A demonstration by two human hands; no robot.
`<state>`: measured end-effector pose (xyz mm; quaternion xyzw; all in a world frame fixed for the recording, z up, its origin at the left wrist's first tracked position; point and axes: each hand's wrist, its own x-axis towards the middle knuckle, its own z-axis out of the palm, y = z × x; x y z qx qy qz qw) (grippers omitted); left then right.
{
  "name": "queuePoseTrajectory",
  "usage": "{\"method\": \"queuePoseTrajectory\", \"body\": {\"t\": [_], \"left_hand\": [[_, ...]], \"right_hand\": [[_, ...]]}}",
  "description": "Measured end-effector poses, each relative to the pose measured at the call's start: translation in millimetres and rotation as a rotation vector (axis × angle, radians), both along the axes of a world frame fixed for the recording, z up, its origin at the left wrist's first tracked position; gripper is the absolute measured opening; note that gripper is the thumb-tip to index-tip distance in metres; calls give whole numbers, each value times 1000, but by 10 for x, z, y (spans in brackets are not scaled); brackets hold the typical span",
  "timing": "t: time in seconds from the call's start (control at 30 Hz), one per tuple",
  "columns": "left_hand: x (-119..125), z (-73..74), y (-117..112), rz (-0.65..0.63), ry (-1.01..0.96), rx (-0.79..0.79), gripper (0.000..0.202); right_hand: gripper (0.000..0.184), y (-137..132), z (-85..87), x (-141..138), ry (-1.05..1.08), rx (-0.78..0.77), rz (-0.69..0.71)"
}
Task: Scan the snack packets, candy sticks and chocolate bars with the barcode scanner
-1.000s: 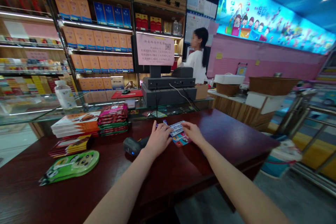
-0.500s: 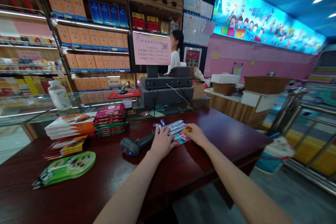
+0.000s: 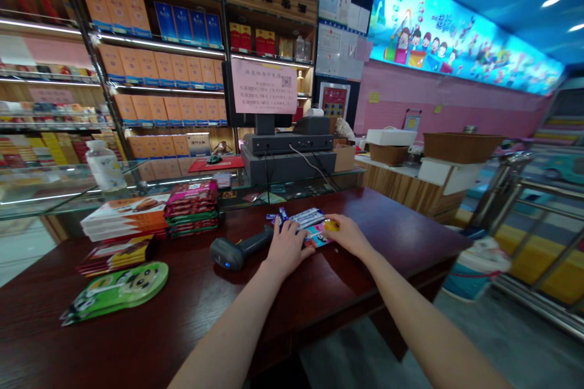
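Note:
My left hand (image 3: 286,247) lies flat, fingers spread, on a small pile of colourful snack packets (image 3: 306,222) on the dark red wooden counter (image 3: 191,310). Opposite it, my right hand (image 3: 347,234) rests on the right side of the same pile, fingers extended over a pink and yellow packet. A black barcode scanner (image 3: 233,249) lies just left of my left hand, its head showing a blue light.
At the left lie a green panda packet (image 3: 119,287), a flat stack of chocolate boxes (image 3: 125,217) and a pile of pink and green packets (image 3: 191,207). A cash register with screen (image 3: 287,146) stands behind on the glass counter. Shelves of boxes fill the back wall.
The person in white behind the register has walked out of view. My hands shifted slightly on the packets, the right one sliding to the pile's right edge.

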<state>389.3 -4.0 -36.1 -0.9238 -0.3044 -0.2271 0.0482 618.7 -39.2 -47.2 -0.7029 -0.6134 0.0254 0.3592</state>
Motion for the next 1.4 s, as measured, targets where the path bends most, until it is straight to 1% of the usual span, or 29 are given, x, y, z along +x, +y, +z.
{"method": "queuePoseTrajectory", "body": {"t": [0.1,0.2,0.3,0.4,0.5,0.63,0.77,0.93,1.03,1.17,1.27,1.4], "left_hand": [[23,61,-32,-4,-20,10,50],[31,133,-43,9,-50,10,47],[-13,206,-28,28,-83,5,45],[-130,285,2,49,-102,-4,46],[-312,373,44,55,-105,-8,41],[-617,476,128,76,-140,16,50],[-927,532,223,98,-184,63,56],[-1294,540,330,108,-230,86,61],[-1508,533,383,119,-251,127,63],[-1773,534,422,116,-266,176,63],[-1931,534,418,100,-274,197,64],[-2070,507,378,80,-314,208,63]], "right_hand": [[48,-8,81,15,-30,67,-18],[48,12,164,-14,-61,158,-23],[47,44,230,-109,-53,224,-12],[45,77,282,-267,-23,271,11],[43,121,326,-468,6,332,59],[43,228,371,-754,16,425,117],[46,364,407,-1023,25,477,173],[52,472,458,-1336,8,508,271],[56,504,469,-1499,-15,516,340],[71,541,428,-1660,-61,524,424],[79,556,388,-1754,-109,535,465],[83,540,381,-1869,-181,542,499]]}}
